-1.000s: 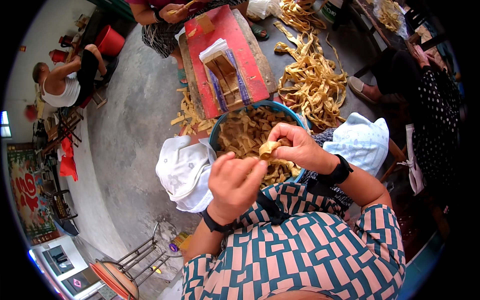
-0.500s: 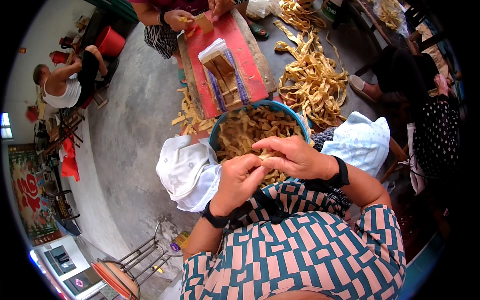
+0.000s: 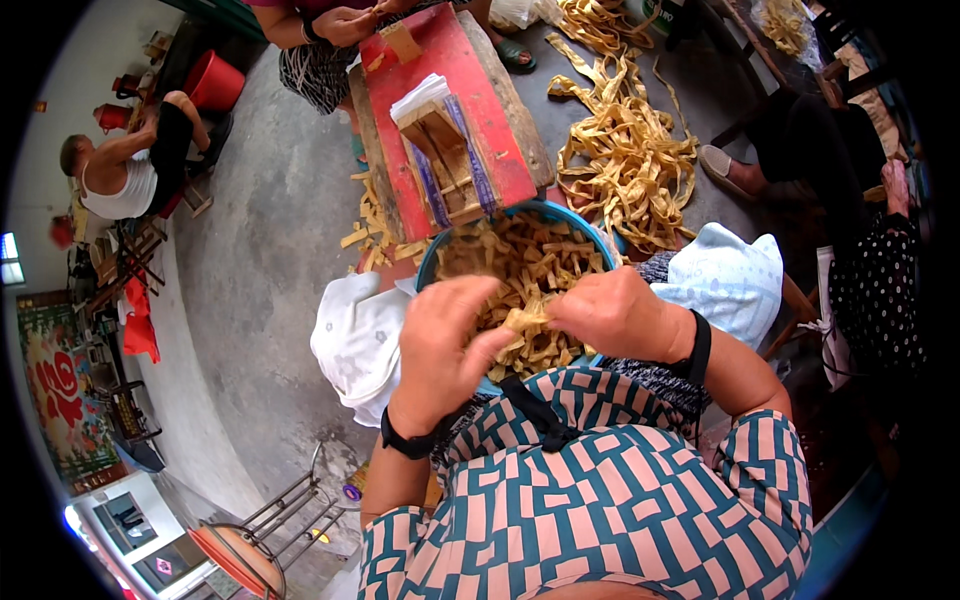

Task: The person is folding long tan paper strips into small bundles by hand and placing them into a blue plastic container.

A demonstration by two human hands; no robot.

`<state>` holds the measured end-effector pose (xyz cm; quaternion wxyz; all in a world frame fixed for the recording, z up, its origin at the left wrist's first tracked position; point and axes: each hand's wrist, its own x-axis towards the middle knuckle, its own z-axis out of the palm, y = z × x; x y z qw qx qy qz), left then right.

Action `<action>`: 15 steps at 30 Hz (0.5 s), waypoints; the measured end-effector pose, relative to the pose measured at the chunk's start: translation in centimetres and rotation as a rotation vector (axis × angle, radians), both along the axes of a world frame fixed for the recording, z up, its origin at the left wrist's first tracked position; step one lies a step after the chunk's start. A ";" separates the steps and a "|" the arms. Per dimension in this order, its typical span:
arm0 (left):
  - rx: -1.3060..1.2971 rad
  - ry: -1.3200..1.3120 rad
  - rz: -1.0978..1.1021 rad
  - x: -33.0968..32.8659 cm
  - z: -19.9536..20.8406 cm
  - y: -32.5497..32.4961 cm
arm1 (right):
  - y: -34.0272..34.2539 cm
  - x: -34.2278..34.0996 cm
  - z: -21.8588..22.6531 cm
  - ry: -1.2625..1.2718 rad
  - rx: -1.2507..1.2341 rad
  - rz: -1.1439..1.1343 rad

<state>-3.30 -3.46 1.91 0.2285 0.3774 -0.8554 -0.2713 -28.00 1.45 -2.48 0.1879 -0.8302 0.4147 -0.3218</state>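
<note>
My right hand (image 3: 625, 315) is closed, its thumb and fingertips pinching one end of a yellowish, folded strip (image 3: 528, 318). To the left of that strip, my left hand (image 3: 440, 345) has its thumb and fingers apart, with nothing seen in it; its fingertips are a little blurred. Both hands are over a blue round basin (image 3: 428, 268) between my knees. Inside the basin lie many short, tan-yellow knotted or folded pieces (image 3: 545, 240). Whether the left fingers touch the strip is hard to make out.
A red-topped wooden bench (image 3: 500, 110) adjoins the basin's far side, bearing a wooden holder (image 3: 440, 140) with white paper. Long yellow strips (image 3: 640, 150) heap on the floor at right. Other people sit at the far side, left and right. A stool (image 3: 235, 560) lies lower left.
My hands were together, both pinching at one spot; now the left has drawn away leftward and opened. The right keeps hold of the strip. The person across has pulled their hands back from the bench.
</note>
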 end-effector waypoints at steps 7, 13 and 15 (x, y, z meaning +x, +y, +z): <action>-0.119 -0.265 -0.280 -0.5 -1.5 0.7 | -0.4 0.7 -0.4 0.084 0.036 0.156; -0.017 -0.193 -0.173 0.8 -2.2 -0.9 | -2.1 0.0 -1.3 0.056 0.099 0.156; 0.069 -0.108 -0.052 1.3 -2.7 -2.9 | -4.7 -0.9 -1.2 0.107 0.043 0.077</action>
